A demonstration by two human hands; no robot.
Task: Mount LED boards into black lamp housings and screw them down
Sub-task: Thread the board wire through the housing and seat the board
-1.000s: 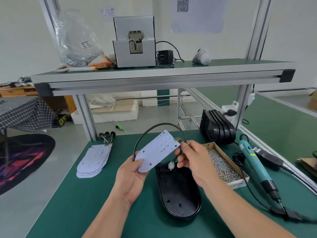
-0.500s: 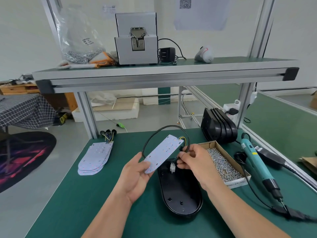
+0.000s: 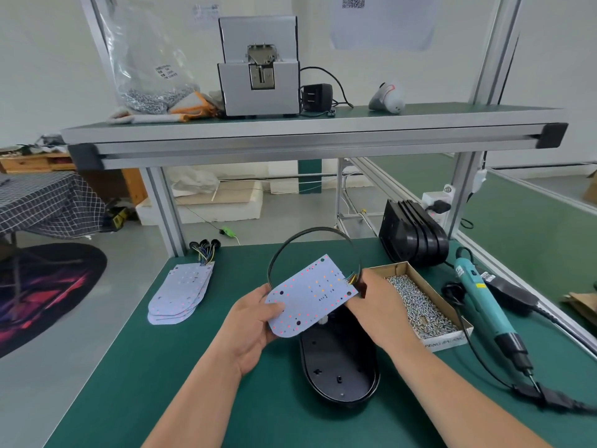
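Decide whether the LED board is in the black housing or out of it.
Out: left hand and right hand hold the LED board above the black housing, its floor bare.

White board point(image 3: 311, 295), red-orange dots; black housing point(image 3: 339, 367); green table point(image 3: 181, 367).

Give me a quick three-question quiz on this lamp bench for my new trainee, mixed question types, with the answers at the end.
1. True or false: the LED board is already seated in the black housing.
2. The electric screwdriver is: A) hanging overhead, B) lying on the table, C) standing upright.
3. What fills the cardboard box?
Key: 1 false; 2 B; 3 screws.
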